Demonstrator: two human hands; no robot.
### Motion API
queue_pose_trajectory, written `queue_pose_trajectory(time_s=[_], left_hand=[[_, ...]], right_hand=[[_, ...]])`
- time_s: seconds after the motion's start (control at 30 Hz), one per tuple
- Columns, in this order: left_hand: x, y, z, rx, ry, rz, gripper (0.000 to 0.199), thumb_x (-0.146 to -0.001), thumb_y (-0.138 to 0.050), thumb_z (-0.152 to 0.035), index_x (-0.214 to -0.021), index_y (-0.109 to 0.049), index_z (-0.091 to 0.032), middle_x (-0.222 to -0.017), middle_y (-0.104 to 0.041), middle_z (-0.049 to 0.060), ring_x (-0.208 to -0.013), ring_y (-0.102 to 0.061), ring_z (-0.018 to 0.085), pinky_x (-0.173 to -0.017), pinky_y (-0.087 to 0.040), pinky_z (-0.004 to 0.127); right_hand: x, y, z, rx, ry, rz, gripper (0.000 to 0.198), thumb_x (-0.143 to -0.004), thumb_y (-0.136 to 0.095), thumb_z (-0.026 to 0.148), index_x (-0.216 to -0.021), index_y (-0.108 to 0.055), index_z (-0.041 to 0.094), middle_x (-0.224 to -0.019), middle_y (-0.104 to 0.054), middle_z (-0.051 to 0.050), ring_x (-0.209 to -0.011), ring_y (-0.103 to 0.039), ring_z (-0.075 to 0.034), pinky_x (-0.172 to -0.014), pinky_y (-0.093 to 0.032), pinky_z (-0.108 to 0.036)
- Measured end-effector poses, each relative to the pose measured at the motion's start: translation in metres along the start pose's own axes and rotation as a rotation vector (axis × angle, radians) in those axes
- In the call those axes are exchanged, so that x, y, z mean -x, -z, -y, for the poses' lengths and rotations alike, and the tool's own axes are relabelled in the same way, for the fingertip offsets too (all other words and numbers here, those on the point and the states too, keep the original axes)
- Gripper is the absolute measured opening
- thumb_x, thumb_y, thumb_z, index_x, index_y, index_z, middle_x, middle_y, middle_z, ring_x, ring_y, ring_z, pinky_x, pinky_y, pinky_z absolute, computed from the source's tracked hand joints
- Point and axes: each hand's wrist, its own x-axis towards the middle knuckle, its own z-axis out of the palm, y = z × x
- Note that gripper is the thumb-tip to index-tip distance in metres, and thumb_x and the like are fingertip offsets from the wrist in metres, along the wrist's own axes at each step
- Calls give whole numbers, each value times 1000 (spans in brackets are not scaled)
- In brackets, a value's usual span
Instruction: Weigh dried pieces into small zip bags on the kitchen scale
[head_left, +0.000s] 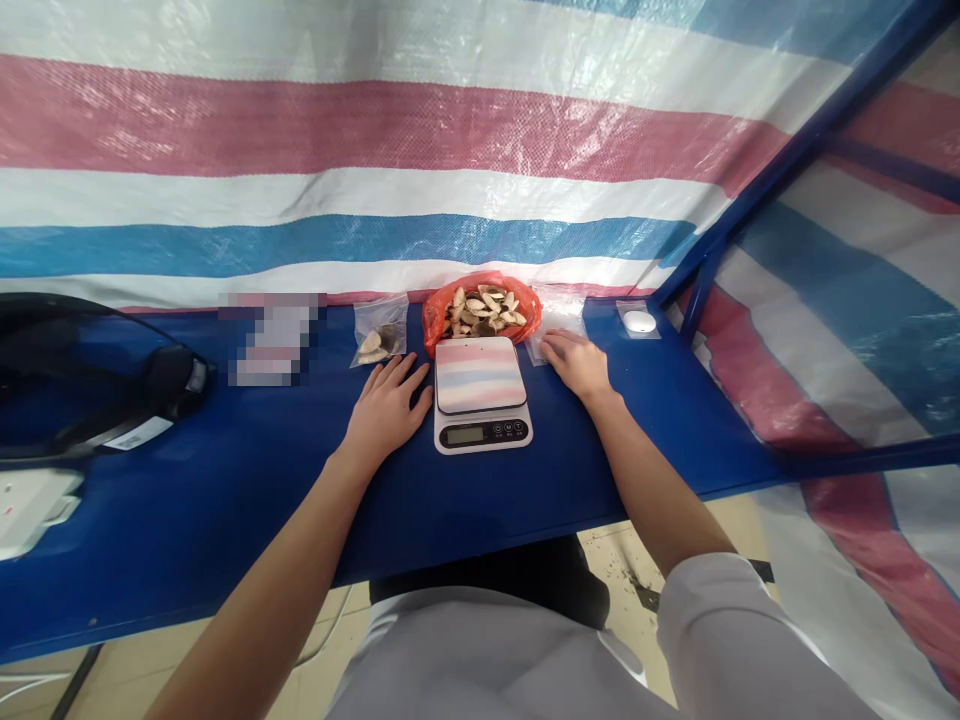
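Blue worktop (285, 480) spans both sides of the hands, which are well apart: the left hand (386, 410) lies flat with fingers spread, holding nothing; the right hand (576, 365) rests with bent fingers on a clear plastic bag, and whether it pinches the film cannot be told. Beyond and between them stands the orange-red plastic bag (430, 325), open-mouthed and filled with pale, dark-rimmed slices (480, 312); the bag is judged light and limp, best gathered by its rim, the slices dry and possibly brittle, best picked singly. The digital kitchen scale (480, 380) sits between the hands, just beside the left thumb; it is judged rigid and fairly light, with a smooth platform, to be gripped by its side edges. The clear plastic bag (561, 303) under the right fingers is judged thin, slippery and easily creased, best taken at a corner. The smaller filled pouch (393, 310), just beyond the left fingertips, holds a few slices and suits a pinch at its top. The front edge lies nearer the body than both hands; room for sideways movement is found outward of the right hand, less between the hands.
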Motion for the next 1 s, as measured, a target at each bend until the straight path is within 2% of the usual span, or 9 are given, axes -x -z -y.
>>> queue_pose_trajectory(time_s=[0.23, 0.5, 0.67, 0.8, 0.9, 1.0], left_hand=[[1, 0, -1, -6, 6, 3, 49, -99, -41, -39, -134, -66, -15, -149, -57, 15, -143, -47, 35, -121, -34, 54], [0, 0, -1, 10, 11, -8, 50, -99, -40, -40, -132, -67, -14, -147, -58, 16, -142, -49, 34, -121, -35, 54], [-1, 4, 0, 99, 56, -49, 46, -97, -43, -40, -125, -72, -17, -138, -66, 13, -136, -56, 32, -119, -40, 50], [-1, 12, -4, 222, 110, -126, 42, -96, -45, -42, -115, -76, -19, -127, -73, 11, -122, -66, 29, -106, -53, 43], [-4, 21, -11, 352, 107, -163, 41, -95, -47, -45, -107, -77, -20, -118, -76, 10, -112, -70, 27, -99, -56, 40], [-11, 31, -22, 514, 97, -161, 43, -95, -49, -49, -106, -76, -17, -114, -77, 12, -109, -71, 27, -99, -55, 39]], right_hand=[[3, 4, 3, 37, -59, -36, 28, -100, -53, 36, -111, -78, 29, -126, -74, 0, -113, -71, -24, -89, -58, -32], [5, 9, 4, -4, -81, -137, 29, -98, -55, 36, -109, -79, 25, -116, -78, -4, -103, -75, -26, -84, -57, -30], [13, 21, 0, -161, -52, -222, 26, -94, -60, 38, -101, -81, 24, -105, -81, -6, -97, -77, -27, -86, -58, -34], [24, 36, -1, -354, 31, -280, 28, -91, -61, 41, -94, -82, 23, -99, -81, -8, -92, -78, -28, -85, -59, -36], [29, 49, 2, -522, 84, -280, 28, -89, -64, 44, -90, -82, 22, -92, -82, -6, -87, -78, -26, -82, -60, -35], [29, 61, 9, -657, 90, -237, 27, -86, -69, 45, -87, -82, 21, -87, -81, -5, -80, -77, -25, -77, -60, -34]])
